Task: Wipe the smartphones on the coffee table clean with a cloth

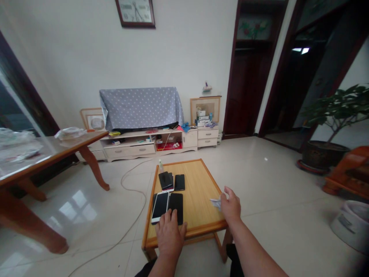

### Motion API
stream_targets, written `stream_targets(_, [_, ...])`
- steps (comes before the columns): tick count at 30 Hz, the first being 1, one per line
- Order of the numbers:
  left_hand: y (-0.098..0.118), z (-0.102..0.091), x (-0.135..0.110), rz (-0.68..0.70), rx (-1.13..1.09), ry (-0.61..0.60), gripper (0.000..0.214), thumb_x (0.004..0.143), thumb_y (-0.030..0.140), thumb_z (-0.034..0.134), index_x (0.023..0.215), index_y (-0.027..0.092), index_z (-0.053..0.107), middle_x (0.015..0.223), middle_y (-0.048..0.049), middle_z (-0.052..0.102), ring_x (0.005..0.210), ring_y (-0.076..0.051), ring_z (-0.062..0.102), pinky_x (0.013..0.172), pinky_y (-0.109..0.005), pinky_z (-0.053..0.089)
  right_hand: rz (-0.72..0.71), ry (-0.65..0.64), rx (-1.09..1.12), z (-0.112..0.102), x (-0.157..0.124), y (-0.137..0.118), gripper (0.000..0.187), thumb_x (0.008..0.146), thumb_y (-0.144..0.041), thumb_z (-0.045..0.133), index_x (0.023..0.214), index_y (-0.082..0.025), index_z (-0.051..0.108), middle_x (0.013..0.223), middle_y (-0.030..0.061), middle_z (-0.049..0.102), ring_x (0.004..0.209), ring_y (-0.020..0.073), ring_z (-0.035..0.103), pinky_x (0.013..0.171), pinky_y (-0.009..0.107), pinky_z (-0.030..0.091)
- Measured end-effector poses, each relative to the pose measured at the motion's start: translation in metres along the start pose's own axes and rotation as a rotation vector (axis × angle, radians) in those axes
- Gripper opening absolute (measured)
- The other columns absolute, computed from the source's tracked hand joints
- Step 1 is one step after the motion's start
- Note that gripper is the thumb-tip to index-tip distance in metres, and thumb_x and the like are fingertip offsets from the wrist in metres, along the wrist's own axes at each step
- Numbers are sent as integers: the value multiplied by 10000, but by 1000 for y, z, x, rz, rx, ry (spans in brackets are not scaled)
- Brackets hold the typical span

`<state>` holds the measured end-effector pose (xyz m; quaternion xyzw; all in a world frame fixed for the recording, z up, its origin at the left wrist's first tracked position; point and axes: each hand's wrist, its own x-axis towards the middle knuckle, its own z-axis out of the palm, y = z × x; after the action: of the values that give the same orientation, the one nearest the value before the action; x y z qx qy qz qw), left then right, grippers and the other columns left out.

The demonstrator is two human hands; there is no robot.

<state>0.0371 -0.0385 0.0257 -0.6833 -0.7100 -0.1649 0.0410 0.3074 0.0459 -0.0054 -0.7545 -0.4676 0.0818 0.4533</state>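
A low wooden table with a bamboo top (196, 192) stands in front of me, holding several smartphones. My left hand (170, 234) lies over the near edges of a white-framed smartphone (160, 207) and a black smartphone (176, 207), its fingers apart. Farther back are a single black phone (179, 182) and a small stack of phones (166, 181). A small bottle (160, 166) stands at the table's far corner. My right hand (230, 206) is above the table's right side, its fingers curled on a white tissue (215, 204).
A white cable (134, 192) runs across the tiled floor left of the low table. A glass-topped wooden table (43, 154) stands at the left. Behind are a cream TV cabinet (144, 146) under a dotted cloth, a potted plant (331, 115) and a white bucket (351, 227).
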Motion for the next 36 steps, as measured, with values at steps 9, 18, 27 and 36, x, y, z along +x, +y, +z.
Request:
stream_targets(9, [15,4,-4,-80,52,17,493,892,370,524,1360,216,540,1406,-113,536,1267,-301,451,949,-426,366,-112,-271,-410,-8,-12,0,439,872,-354,530,1288,-235,603,1300,128,615,1265,328,460,961,447,371])
stream_targets(18, [27,12,-7,-56,91,16,432,897,361,503,1296,224,596,1372,-115,554,1260,-307,449,967,-434,342,-302,-454,-338,5,-25,-5,462,807,-92,499,1221,-235,646,1153,101,654,1116,242,545,931,313,364])
stream_targets(27, [44,16,5,-109,139,9,467,886,389,511,1303,192,585,1403,-145,529,1267,-325,453,975,-459,364,-253,-438,-351,3,-15,0,189,849,-185,534,963,-215,682,1001,95,611,942,221,584,757,292,361])
stream_targets(36, [39,48,14,-52,-12,96,562,823,345,578,1352,162,531,1372,-157,546,1267,-305,490,1062,-418,369,-194,-466,-144,17,-7,17,148,819,-89,504,836,-190,611,921,65,619,825,159,589,693,249,328])
